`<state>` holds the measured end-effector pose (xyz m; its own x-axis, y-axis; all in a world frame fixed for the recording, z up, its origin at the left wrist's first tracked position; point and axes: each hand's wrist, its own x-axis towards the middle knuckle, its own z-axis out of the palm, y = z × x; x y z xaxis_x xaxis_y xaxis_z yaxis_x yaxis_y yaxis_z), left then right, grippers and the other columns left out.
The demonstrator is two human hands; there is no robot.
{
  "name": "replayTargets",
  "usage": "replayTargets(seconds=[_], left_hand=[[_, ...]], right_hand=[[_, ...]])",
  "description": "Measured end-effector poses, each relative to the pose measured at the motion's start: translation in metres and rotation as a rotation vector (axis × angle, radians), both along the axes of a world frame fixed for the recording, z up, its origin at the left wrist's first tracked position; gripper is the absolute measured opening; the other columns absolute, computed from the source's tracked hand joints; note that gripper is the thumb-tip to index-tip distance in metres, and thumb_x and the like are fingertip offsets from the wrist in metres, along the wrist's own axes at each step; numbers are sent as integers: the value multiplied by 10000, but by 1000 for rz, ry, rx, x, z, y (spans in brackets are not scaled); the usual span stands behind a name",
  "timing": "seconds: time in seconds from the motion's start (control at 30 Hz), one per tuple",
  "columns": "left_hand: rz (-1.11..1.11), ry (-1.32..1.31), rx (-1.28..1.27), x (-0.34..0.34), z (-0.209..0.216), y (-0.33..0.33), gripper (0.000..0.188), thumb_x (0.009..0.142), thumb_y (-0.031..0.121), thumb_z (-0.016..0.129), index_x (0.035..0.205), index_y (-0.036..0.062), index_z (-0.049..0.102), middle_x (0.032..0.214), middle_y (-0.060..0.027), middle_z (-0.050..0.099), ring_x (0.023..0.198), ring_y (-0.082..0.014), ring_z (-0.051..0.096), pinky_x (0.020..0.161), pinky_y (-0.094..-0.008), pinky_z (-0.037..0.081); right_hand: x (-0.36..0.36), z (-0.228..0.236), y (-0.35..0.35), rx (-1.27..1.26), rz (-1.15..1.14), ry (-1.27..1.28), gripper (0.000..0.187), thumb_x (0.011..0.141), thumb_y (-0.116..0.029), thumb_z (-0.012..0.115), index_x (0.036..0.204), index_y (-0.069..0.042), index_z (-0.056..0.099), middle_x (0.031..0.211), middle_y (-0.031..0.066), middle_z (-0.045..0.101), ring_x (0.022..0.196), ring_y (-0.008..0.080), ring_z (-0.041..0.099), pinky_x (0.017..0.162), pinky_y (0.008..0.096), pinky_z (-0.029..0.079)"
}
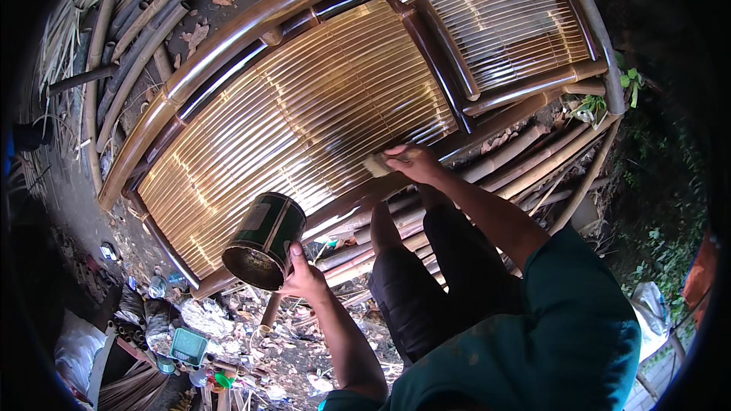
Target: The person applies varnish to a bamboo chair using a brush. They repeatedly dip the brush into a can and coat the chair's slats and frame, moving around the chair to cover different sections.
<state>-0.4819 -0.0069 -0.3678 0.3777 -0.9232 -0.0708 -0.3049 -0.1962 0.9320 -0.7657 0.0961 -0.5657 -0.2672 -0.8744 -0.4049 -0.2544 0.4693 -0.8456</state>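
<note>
The fingers of the right hand [413, 161] are clenching around the handle of a paintbrush [378, 164], and the pale bristles are pressing against the lower rail of a bamboo bench [304, 106], just right of the picture's centre. The right forearm is running from the hand toward four o'clock, into a dark green sleeve.

The fingers of the left hand [304, 278] are grasping the lower edge of a dark green tin can [265, 240], with the thumb lying up along its side. The can is sitting just below centre, tilting its open mouth toward seven o'clock, and its inside is looking brown and wet. The left forearm is leading down toward six o'clock.

The bench is filling the upper half of the view, running from nine o'clock up to two o'clock. Its slatted seat is gleaming golden, framed by thick bamboo poles. The person's knees, in dark trousers [434, 274], are bending close under the bench's near edge.

Loose bamboo poles [137, 23] are lying at ten o'clock. Scraps, bottles and a small green basket [188, 345] are littering the dirt at seven o'clock.
</note>
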Motion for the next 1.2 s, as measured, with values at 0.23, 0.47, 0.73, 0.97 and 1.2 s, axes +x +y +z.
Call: replayTargets(seconds=[0.23,0.47,0.73,0.97,1.2], left_hand=[[-81,178,-9,-46,-12,-2,490,831,176,834,1170,-105,619,1094,-160,698,933,-246,661,929,-400,514],[-90,264,25,-120,-16,20,690,795,84,848,1340,-100,467,1236,-182,619,1056,-245,634,973,-377,512],[-17,222,164,-200,-47,69,1314,630,185,973,1549,-31,60,1470,-209,375,1313,-280,452,1109,-426,386],[-278,48,32,-267,-27,57,1155,641,176,965,1485,-30,205,1380,-192,468,1239,-254,543,1056,-386,457],[-450,-29,-1,-296,-26,47,1036,624,234,947,1450,-23,377,1439,-225,449,1372,-378,436,1165,-457,328]], right_hand=[[-237,66,-20,402,329,347,286,844,-332,771,1085,-180,757,1069,106,737,1035,296,694,948,404,539],[-285,38,-184,-304,362,616,279,886,-285,740,1146,-183,736,1111,84,731,988,310,700,895,392,559],[-262,81,-14,48,867,278,270,876,-233,750,1144,-203,736,1192,128,699,1035,314,694,921,417,558],[-273,175,-60,113,297,-100,258,908,-179,748,1132,-54,722,964,76,736,817,147,691,729,296,550],[-251,294,-107,-157,230,-2,196,927,-119,714,1084,-1,721,977,83,736,839,131,681,713,275,537]])
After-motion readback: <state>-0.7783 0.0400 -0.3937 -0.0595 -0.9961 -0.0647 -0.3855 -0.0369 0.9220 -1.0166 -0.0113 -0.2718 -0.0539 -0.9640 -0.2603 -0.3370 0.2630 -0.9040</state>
